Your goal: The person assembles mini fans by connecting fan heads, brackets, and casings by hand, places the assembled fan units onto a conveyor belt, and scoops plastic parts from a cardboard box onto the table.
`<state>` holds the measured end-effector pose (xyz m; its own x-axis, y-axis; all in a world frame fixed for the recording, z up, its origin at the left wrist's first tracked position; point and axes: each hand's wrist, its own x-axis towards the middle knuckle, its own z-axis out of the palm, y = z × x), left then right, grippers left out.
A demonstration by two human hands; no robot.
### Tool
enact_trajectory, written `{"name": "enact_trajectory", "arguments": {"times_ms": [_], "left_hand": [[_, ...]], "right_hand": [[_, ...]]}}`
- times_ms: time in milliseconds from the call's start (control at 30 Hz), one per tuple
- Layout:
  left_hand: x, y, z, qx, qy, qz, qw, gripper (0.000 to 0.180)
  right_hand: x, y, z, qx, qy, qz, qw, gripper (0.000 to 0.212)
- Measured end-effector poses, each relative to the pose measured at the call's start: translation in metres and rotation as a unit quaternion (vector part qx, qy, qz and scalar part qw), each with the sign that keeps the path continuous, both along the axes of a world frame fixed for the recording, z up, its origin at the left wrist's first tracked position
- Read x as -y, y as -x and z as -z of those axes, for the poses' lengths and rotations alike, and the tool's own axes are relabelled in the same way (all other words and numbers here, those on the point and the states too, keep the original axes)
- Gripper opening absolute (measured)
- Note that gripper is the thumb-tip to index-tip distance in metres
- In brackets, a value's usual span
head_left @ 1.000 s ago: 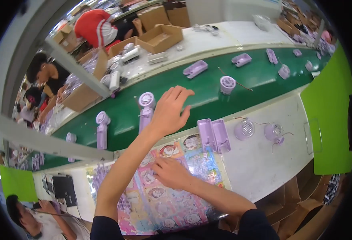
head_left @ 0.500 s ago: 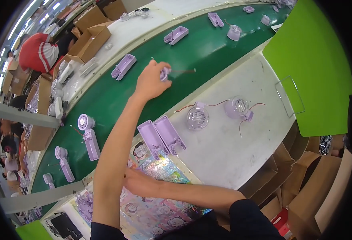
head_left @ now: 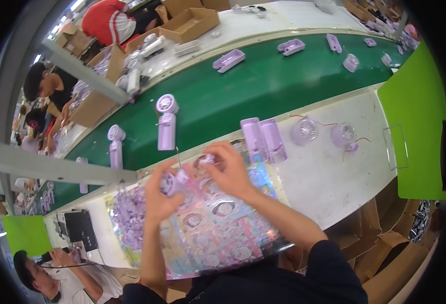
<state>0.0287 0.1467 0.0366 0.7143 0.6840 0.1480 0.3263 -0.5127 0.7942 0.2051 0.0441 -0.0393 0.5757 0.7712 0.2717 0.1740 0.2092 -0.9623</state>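
Over a glossy mat with cartoon prints, my left hand holds a round lilac fan head between thumb and fingers. My right hand pinches a small lilac plastic part, with a reddish wire beside it. The hands are close together but apart. Beyond my right hand lie two long lilac casing halves, side by side. To their right on the white table are two round lilac fan units, the nearer one and another, with thin wires.
Across the far side runs a green conveyor belt with handheld fans and casings. Small lilac parts are heaped left of my hands. A grey metal post crosses the left; a green panel stands right. Co-workers sit beyond.
My left hand has come back from over the belt to the mat with the fan head. My right hand has lifted off the mat and now pinches a small lilac part. The view has turned left.
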Motion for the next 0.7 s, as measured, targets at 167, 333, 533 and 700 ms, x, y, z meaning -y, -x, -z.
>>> {"name": "enact_trajectory", "arguments": {"times_ms": [167, 333, 533, 700], "left_hand": [[0.031, 0.031, 0.055, -0.005, -0.151, -0.025, 0.988, 0.064], [0.047, 0.023, 0.058, 0.047, -0.135, -0.076, 0.987, 0.063], [0.051, 0.023, 0.057, 0.032, -0.163, -0.081, 0.983, 0.057], [0.057, 0.023, 0.076, 0.069, -0.257, -0.115, 0.957, 0.048]], "right_hand": [[0.009, 0.008, -0.007, 0.039, -0.012, -0.185, 0.982, 0.031], [0.012, 0.026, 0.001, 0.056, 0.033, -0.269, 0.961, 0.029], [0.009, 0.021, 0.01, 0.117, 0.018, -0.275, 0.954, 0.024], [0.013, 0.04, 0.007, 0.069, 0.045, -0.177, 0.981, 0.023]]}}
